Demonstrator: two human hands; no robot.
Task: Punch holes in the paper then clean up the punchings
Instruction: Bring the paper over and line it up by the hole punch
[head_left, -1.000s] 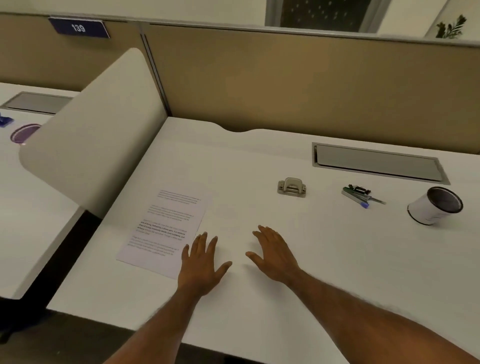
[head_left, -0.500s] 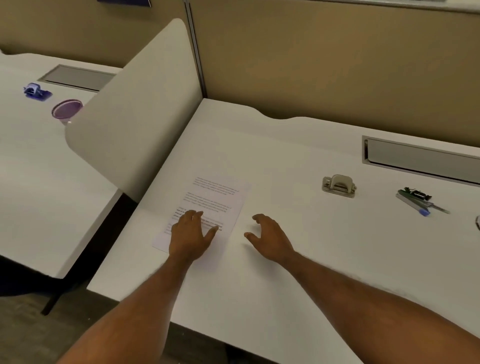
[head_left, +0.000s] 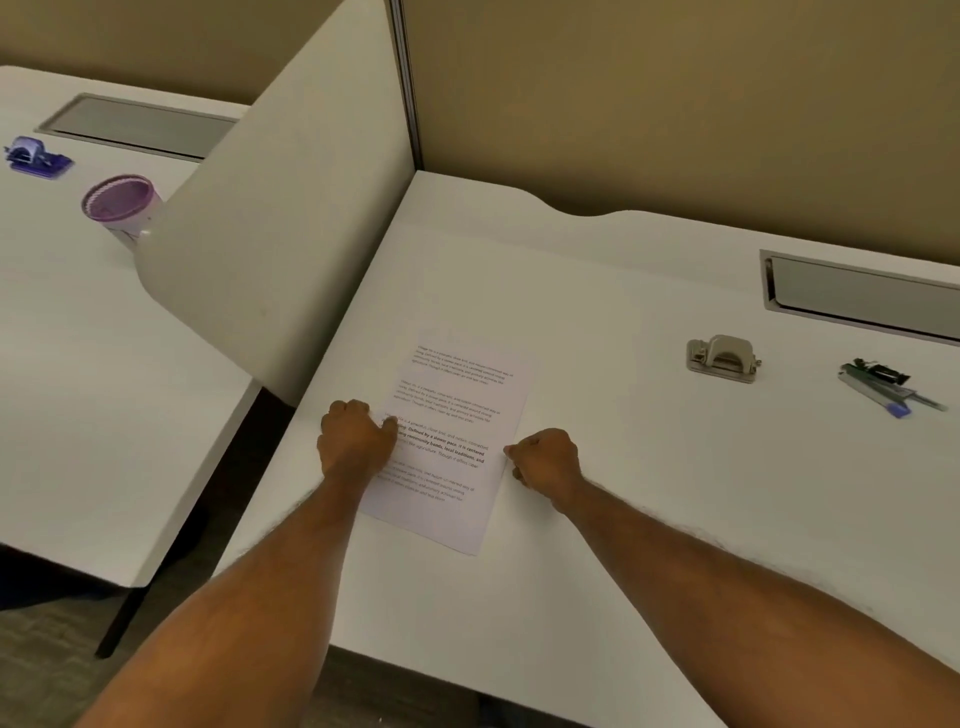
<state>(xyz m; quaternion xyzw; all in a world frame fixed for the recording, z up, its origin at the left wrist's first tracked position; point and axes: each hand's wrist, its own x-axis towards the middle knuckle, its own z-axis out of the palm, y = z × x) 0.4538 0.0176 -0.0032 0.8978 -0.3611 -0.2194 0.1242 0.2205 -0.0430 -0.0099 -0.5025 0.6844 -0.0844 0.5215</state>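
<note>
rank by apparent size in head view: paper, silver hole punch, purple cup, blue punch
1. paper, clearly largest
2. purple cup, partly hidden
3. silver hole punch and blue punch look alike; the blue one sits farther off, so no ranking

One head-worn wide-angle camera looks forward and steeply down from above the near edge of the counter (head_left: 623, 291), toward the tan partition (head_left: 675, 104) along its far edge. It sits close: the left hand (head_left: 356, 441) and right hand (head_left: 545, 460) fall mid-frame beside the paper (head_left: 462, 395). A neighbouring counter (head_left: 78, 364) shows beyond the left edge.
</note>
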